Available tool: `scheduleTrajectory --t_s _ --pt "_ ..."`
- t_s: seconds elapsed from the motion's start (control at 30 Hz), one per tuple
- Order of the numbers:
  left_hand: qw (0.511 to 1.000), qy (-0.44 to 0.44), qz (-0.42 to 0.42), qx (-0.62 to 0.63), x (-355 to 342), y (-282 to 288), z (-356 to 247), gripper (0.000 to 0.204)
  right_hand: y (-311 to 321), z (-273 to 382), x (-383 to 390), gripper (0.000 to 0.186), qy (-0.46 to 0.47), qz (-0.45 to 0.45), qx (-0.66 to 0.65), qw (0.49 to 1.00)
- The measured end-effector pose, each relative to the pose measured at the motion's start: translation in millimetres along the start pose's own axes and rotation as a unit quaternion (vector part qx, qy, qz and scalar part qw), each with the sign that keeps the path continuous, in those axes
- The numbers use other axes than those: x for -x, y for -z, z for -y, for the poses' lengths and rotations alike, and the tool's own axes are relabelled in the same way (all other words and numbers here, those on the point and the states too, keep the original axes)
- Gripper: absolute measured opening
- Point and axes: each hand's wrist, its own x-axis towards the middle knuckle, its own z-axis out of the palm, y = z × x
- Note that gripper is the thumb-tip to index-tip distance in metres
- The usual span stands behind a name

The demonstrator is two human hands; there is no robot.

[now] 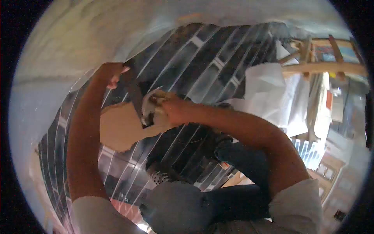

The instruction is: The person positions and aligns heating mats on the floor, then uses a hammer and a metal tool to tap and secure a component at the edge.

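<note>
My left hand (113,75) is closed at the upper end of a long dark strip (134,91), its fingertips showing beside the strip's edge. The strip slants down to the right, its lower end over a piece of torn brown cardboard (120,126). My right hand (173,109) is closed around what looks like a claw hammer (147,104). Its curved, shiny metal head lies against or just beside the lower part of the strip; whether they touch I cannot tell. My right fingers hide most of the handle.
Dark, striped tiles (187,62) lie under the work, with a pale wall (89,43) along the far and left sides. White sheets (265,87) hang beside a wooden frame (327,68) at right. My bent legs (241,195) are close below the work.
</note>
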Motion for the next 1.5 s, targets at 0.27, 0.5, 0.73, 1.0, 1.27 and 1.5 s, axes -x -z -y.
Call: scheduleTrajectory --t_s 0.27,0.5,0.73,1.0,1.27,1.5 --pt "0.998 0.028 -0.028 -0.039 11.8 6.3 1.7 0.060 153.7 64.4 5.4 0.054 -0.185 0.440 0.111 0.872" --pt "0.997 -0.016 -0.063 -0.052 40.8 -24.8 -24.7 0.069 292.8 103.1 121.7 0.025 -0.321 0.394 0.172 0.844" --pt "0.883 -0.026 -0.319 -0.343 34.3 -65.1 -31.7 0.078 245.2 51.3 225.8 0.032 -0.482 0.224 0.062 0.845" --pt "0.748 -0.165 -0.399 -0.505 -12.1 -43.1 19.7 0.060 205.5 17.5 180.8 0.026 -0.410 0.087 -0.105 0.902" --pt "0.869 -0.084 -0.405 -0.272 5.5 -117.8 -150.3 0.065 230.1 -49.0 154.8 0.031 -0.352 0.167 -0.028 0.920" --pt "0.896 -0.140 -0.377 -0.187 -10.3 -134.4 -169.7 0.067 244.6 -84.4 67.8 0.040 -0.274 0.239 0.048 0.930"
